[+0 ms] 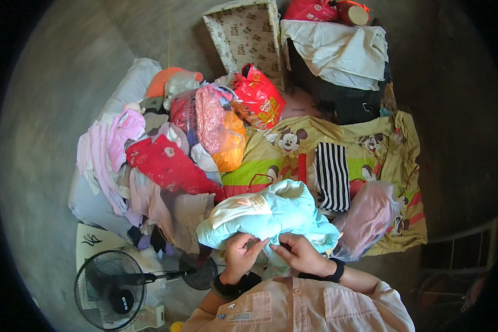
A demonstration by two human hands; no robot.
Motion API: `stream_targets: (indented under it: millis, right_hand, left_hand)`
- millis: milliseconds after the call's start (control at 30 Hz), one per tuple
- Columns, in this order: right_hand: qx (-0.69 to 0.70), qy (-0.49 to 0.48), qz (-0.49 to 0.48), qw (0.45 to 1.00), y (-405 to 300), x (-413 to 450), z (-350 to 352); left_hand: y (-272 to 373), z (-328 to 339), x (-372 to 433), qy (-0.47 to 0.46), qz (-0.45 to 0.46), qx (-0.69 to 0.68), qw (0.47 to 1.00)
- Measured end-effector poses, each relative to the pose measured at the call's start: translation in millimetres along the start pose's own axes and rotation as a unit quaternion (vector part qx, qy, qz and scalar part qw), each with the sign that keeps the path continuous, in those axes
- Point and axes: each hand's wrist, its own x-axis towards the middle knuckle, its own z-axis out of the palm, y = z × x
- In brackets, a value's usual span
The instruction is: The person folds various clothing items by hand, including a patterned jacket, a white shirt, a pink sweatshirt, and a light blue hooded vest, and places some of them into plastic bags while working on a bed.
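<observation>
A light blue padded garment (292, 207) with a cream panel lies bunched up in front of my chest. My left hand (242, 252) pinches its near edge between thumb and fingers. Close beside it, my right hand (301, 252) grips the same edge, with its thumb and fingertips on a small gathered bit of the fabric. Just beyond the garment on the right is a folded black-and-white striped cloth (333, 176). A pink item in a clear plastic bag (367, 222) rests to the right, near the garment. Both wrists wear dark bands.
A heap of clothes with a red garment (168, 164) covers the left. Beyond are a red plastic bag (259, 97), a fabric-lined box (249, 33) and a black container (348, 99) under white cloth. A cartoon-print cloth (406, 153) spreads right. A fan (110, 286) stands near left.
</observation>
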Motion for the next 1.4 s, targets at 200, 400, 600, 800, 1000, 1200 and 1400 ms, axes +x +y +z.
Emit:
stream_targets:
  millis: [200, 400, 600, 800, 1000, 1200, 1400]
  right_hand:
    - [0.077, 0.041, -0.024, 0.996, 4, -1, 6]
    - [0.083, 0.02, -0.018, 0.996, 10, -1, 5]
    - [0.213, -0.013, 0.049, 0.976, 6, 2, 2]
    - [0.22, -0.035, 0.073, 0.972, 16, 10, 2]
    - [0.205, -0.03, 0.06, 0.977, 15, 16, 1]
    - [0.126, -0.004, 0.039, 0.991, 16, 21, 1]
    - [0.189, 0.01, 0.077, 0.979, 24, 25, 2]
  left_hand:
    - [15, 3, 0, 0.001, 0.002, 0.023, 1.0]
    - [11, -1, -3, -0.009, 0.055, 0.064, 0.996]
    - [8, 2, -5, -0.005, -0.001, -0.016, 1.0]
    - [-2, 5, -4, 0.007, -0.1, -0.158, 0.982]
    - [-10, 11, -3, 0.052, -0.143, -0.278, 0.948]
    - [-5, 19, 9, 0.082, -0.203, -0.398, 0.891]
    - [-10, 25, 12, 0.09, -0.155, -0.319, 0.931]
